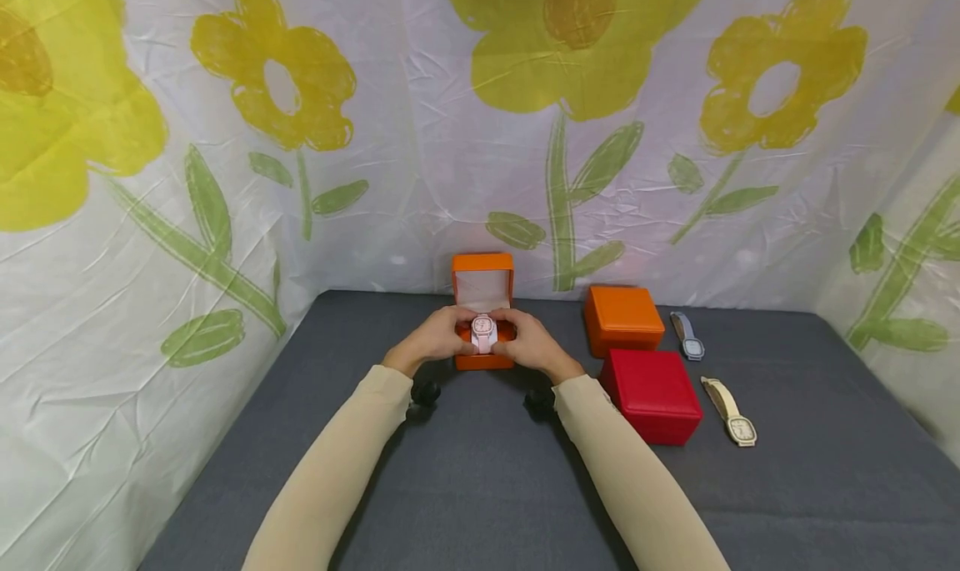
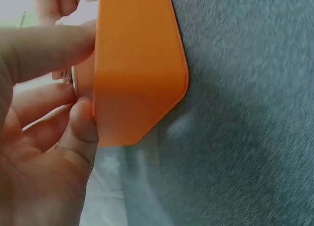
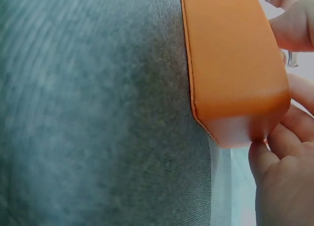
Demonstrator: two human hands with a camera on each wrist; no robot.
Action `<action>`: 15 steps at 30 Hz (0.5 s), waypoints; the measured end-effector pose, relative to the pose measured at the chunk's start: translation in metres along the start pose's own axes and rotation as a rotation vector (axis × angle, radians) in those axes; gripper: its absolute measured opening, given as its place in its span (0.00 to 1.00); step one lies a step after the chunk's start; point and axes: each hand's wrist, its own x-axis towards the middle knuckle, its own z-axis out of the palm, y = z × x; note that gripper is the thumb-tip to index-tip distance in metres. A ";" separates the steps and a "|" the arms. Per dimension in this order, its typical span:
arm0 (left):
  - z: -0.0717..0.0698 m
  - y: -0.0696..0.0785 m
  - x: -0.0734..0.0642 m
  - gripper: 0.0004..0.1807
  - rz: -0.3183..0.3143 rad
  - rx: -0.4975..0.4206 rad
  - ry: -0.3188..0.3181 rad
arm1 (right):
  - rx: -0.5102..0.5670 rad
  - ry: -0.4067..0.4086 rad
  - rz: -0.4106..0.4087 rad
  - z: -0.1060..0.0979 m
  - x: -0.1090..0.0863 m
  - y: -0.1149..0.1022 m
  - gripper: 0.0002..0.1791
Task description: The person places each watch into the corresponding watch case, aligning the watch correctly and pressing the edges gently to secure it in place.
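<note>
At the back middle of the table stands an orange watch box (image 1: 483,362) with its lid raised and a pale lining inside. A pink wristwatch (image 1: 483,326), fastened round a white cushion, sits at the box's opening. My left hand (image 1: 437,336) grips it from the left, thumb at the front and fingers behind. From the other side my right hand (image 1: 536,346) grips it the same way. In both wrist views the outer wall of the orange box (image 2: 140,49) (image 3: 235,59) hides most of the watch, and fingertips lie right at the rim.
To the right, a closed orange box (image 1: 624,319) stands behind a closed red box (image 1: 651,396). Beyond them lie a light blue watch (image 1: 687,338) and a cream-strapped watch (image 1: 731,413). A flower-printed curtain (image 1: 420,179) rises behind the grey-clothed table (image 1: 480,488).
</note>
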 end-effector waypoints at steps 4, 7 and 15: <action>0.000 0.002 0.000 0.31 -0.024 0.024 0.023 | 0.011 0.008 0.013 0.000 0.001 0.000 0.30; 0.003 0.003 -0.003 0.32 -0.029 0.048 0.062 | 0.010 0.008 0.001 -0.001 0.001 0.000 0.30; 0.008 0.002 -0.019 0.32 -0.018 0.019 0.169 | 0.088 -0.011 -0.021 -0.008 0.000 -0.005 0.30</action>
